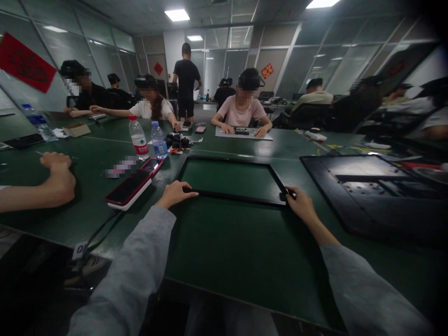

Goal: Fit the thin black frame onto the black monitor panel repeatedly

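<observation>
Black frame (238, 197) spans the green worktop (241, 252), whether touching it I cannot tell. The left hand (176, 192) pinches its near left corner; the right hand (301, 203) grips the near right. Left lies a phone (131, 185); right, a dark panel (364, 186).

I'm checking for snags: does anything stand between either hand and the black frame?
Nothing visible does. The left hand already grips the black frame by its near left corner, the right hand by its near right. The red-edged phone lies apart to the left, the dark panel apart to the right.
</observation>
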Demonstrator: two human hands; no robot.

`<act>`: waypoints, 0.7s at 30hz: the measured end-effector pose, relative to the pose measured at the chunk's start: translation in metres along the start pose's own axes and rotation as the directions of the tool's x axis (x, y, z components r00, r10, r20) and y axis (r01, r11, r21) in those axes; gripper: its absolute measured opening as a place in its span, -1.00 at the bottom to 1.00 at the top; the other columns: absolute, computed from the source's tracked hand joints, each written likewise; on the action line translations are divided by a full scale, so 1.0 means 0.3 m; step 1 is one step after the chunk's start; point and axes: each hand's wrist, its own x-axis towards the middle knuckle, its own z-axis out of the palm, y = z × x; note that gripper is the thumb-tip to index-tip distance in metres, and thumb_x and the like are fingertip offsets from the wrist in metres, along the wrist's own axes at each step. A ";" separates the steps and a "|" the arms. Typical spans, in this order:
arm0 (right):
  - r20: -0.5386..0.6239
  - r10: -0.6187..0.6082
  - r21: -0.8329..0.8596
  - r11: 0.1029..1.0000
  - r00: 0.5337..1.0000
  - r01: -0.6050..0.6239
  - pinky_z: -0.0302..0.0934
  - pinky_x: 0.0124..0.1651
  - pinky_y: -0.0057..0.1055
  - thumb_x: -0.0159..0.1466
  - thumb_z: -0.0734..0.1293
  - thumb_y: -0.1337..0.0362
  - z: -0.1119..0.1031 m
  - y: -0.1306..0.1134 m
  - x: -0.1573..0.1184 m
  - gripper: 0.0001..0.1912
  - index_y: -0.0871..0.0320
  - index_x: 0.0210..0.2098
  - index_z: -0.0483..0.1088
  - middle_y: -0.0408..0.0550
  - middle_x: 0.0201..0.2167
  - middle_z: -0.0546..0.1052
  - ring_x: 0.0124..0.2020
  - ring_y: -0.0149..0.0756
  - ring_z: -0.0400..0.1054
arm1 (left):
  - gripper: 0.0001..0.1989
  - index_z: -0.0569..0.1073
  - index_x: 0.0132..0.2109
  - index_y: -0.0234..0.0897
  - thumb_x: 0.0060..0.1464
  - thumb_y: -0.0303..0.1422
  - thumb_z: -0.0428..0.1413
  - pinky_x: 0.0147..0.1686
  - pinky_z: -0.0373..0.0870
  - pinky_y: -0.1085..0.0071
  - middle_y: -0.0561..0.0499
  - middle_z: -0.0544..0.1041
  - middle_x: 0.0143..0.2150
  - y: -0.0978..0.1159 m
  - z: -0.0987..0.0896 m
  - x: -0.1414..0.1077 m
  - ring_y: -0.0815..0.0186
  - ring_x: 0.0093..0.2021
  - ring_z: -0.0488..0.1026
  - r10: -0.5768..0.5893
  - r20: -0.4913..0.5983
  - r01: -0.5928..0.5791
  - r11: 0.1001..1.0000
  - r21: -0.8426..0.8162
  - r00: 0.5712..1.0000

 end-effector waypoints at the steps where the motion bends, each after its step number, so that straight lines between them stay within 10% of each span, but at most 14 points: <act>1: -0.003 0.002 0.001 1.000 1.000 -0.002 0.40 0.05 -0.10 0.20 0.28 0.25 -0.002 -0.005 -0.001 -0.52 0.16 0.06 0.60 0.13 -0.13 0.67 -0.10 0.01 0.53 | -0.37 0.68 -0.02 -0.10 0.07 0.31 0.20 0.08 0.44 0.06 -0.14 0.68 0.06 -0.002 0.000 0.000 -0.06 0.09 0.57 0.002 0.001 -0.002 1.000 -0.002 1.000; 21: 0.029 -0.002 0.023 1.000 1.000 0.001 0.40 0.09 -0.06 0.19 0.31 0.21 -0.004 -0.001 -0.006 -0.44 0.22 0.15 0.56 0.18 -0.05 0.66 -0.10 0.00 0.53 | -0.38 0.68 -0.06 -0.15 0.08 0.29 0.20 0.06 0.44 0.06 -0.17 0.67 0.01 0.015 -0.004 -0.007 -0.07 0.06 0.57 -0.014 -0.010 0.014 1.000 0.015 1.000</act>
